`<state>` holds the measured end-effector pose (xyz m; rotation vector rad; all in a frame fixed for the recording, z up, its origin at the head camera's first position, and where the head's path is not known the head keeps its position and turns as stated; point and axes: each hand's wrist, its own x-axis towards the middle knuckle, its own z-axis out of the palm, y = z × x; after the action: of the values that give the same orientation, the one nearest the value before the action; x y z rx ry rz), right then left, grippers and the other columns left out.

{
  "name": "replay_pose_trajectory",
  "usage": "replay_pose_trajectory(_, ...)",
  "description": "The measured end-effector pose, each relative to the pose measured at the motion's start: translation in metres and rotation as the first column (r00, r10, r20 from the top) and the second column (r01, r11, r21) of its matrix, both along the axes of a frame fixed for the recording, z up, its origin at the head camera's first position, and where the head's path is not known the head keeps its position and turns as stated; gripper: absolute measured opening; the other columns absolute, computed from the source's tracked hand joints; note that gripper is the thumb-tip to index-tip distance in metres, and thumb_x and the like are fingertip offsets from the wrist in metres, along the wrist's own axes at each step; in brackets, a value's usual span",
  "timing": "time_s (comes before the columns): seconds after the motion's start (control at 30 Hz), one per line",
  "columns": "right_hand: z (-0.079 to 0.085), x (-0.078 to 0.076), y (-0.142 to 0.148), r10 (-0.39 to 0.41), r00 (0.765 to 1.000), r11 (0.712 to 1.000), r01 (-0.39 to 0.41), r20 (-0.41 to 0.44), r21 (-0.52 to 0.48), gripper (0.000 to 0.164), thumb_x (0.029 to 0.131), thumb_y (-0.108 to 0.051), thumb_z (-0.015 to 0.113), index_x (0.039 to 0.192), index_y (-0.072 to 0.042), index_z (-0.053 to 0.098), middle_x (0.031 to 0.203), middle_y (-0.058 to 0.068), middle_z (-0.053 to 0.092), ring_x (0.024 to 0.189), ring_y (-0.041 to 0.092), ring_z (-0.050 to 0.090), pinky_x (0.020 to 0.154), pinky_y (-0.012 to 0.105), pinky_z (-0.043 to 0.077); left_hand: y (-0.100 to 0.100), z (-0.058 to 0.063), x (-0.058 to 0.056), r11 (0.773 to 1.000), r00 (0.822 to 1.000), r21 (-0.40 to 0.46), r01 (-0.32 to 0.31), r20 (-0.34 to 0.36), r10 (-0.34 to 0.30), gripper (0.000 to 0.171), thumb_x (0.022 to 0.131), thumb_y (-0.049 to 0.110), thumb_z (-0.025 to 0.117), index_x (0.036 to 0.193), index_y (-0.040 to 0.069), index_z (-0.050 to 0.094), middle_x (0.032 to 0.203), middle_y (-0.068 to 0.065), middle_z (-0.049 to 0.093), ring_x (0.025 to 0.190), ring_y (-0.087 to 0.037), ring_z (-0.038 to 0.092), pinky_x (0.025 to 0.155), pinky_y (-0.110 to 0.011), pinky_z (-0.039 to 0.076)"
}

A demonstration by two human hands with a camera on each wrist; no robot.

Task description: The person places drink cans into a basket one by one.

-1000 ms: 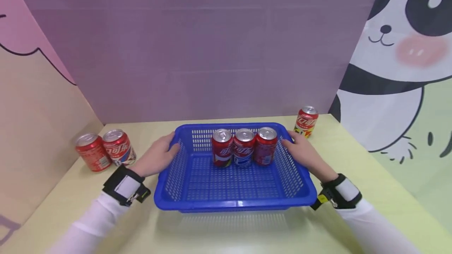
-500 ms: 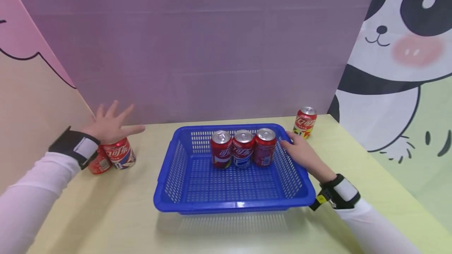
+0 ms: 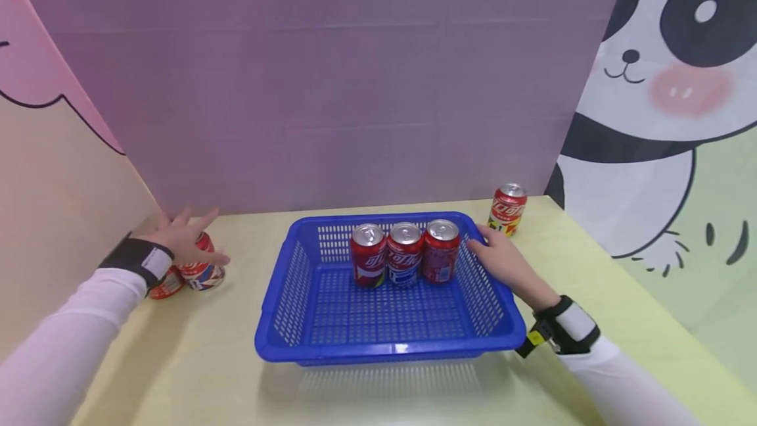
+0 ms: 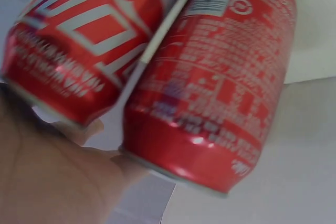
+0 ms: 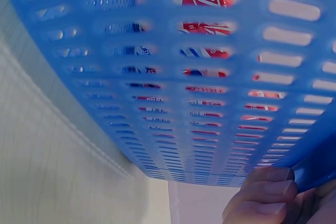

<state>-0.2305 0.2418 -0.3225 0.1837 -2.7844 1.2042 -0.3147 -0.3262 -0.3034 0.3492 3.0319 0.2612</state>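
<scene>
My left hand (image 3: 180,242) is spread above two red soda cans standing together at the table's left. In the head view it partly covers the can with a patterned front (image 3: 204,275) and most of the other can (image 3: 167,284). The left wrist view has the palm (image 4: 52,171) close to the ends of both cans, fingers not wrapped round them. With my right hand (image 3: 505,261) I grip the right rim of a blue plastic basket (image 3: 384,350), fingertips (image 5: 273,190) curled under the edge. Three red cans (image 3: 405,255) stand in a row inside the basket.
Another red and yellow can (image 3: 507,210) stands at the back right, beyond my right hand. A purple wall (image 3: 355,84) rises behind the pale table (image 3: 207,360). Side walls with cartoon animals, a panda (image 3: 627,215) on the right, flank the table.
My left hand has let go of the basket's left rim and moved left over the two cans, then lowered. The right hand stays on the rim; the basket has hardly moved.
</scene>
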Motion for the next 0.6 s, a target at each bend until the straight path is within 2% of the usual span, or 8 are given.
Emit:
replay_pose_trajectory(0.13, -0.0001, 0.0007, 0.0002, -0.001, 1.000, 1.000, 0.001, 0.007, -0.001, 0.052, 0.102, -0.016, 0.044, 0.145, 0.012, 0.035, 0.136, 0.032, 0.049, 0.126, 0.044, 0.047, 0.105, 0.059, 0.034, -0.0019, -0.0052, -0.0019, 0.999, 0.999, -0.012, 0.035, -0.033, -0.035, 0.125, 0.064, 0.070, 0.077, 0.155, 0.008, 0.019, 0.146, -0.045, 0.012, 0.126, -0.073, 0.003, 0.084, -0.088, 0.009)
replay_pose_trajectory(0.27, 0.0003, 0.0005, 0.0004, 0.003, 1.000, 1.000, -0.003, 0.013, -0.015, 0.051, 0.103, -0.016, 0.044, 0.145, 0.011, 0.036, 0.135, 0.030, 0.051, 0.124, 0.042, 0.049, 0.104, 0.059, 0.035, -0.0018, -0.0062, -0.0048, 0.996, 0.994, -0.028, 0.081, -0.067, -0.083, 0.125, 0.060, 0.061, 0.085, 0.154, 0.007, 0.023, 0.145, -0.043, 0.020, 0.127, -0.070, 0.009, 0.088, -0.085, 0.013)
replay_pose_trajectory(0.37, 0.0010, 0.0005, 0.0009, -0.001, 1.000, 1.000, 0.002, 0.022, -0.021, 0.052, 0.103, -0.016, 0.044, 0.146, 0.010, 0.034, 0.136, 0.030, 0.050, 0.126, 0.043, 0.048, 0.104, 0.059, 0.035, -0.0008, -0.0073, -0.0077, 0.994, 0.991, -0.029, 0.110, -0.073, -0.111, 0.120, 0.058, 0.049, 0.092, 0.150, 0.004, 0.030, 0.140, -0.041, 0.032, 0.125, -0.065, 0.024, 0.090, -0.080, 0.027)
replay_pose_trajectory(0.43, 0.0014, 0.0005, 0.0009, -0.006, 1.000, 1.000, 0.007, 0.030, -0.022, 0.052, 0.103, -0.017, 0.044, 0.147, 0.010, 0.033, 0.137, 0.031, 0.049, 0.127, 0.043, 0.046, 0.105, 0.059, 0.034, -0.0001, -0.0070, -0.0086, 0.990, 0.988, -0.033, 0.134, -0.077, -0.136, 0.112, 0.056, 0.041, 0.094, 0.145, 0.002, 0.039, 0.130, -0.037, 0.045, 0.118, -0.059, 0.037, 0.086, -0.074, 0.039)
replay_pose_trajectory(0.5, 0.0014, 0.0000, 0.0008, -0.012, 0.999, 1.000, 0.013, 0.037, -0.018, 0.053, 0.103, -0.017, 0.044, 0.147, 0.010, 0.032, 0.138, 0.031, 0.048, 0.128, 0.044, 0.044, 0.105, 0.059, 0.033, 0.0010, -0.0058, -0.0087, 0.987, 0.984, -0.029, 0.161, -0.079, -0.163, 0.096, 0.054, 0.034, 0.096, 0.133, 0.001, 0.052, 0.113, -0.030, 0.057, 0.104, -0.050, 0.049, 0.078, -0.065, 0.049)
replay_pose_trajectory(0.6, 0.0012, -0.0007, -0.0001, -0.013, 0.999, 1.000, 0.014, 0.044, -0.020, 0.053, 0.103, -0.017, 0.044, 0.147, 0.010, 0.033, 0.139, 0.031, 0.048, 0.128, 0.044, 0.044, 0.105, 0.059, 0.033, 0.0025, -0.0028, -0.0081, 0.979, 0.976, -0.038, 0.200, -0.083, -0.203, 0.071, 0.054, 0.030, 0.096, 0.111, 0.002, 0.064, 0.091, -0.016, 0.063, 0.086, -0.039, 0.057, 0.069, -0.053, 0.054)
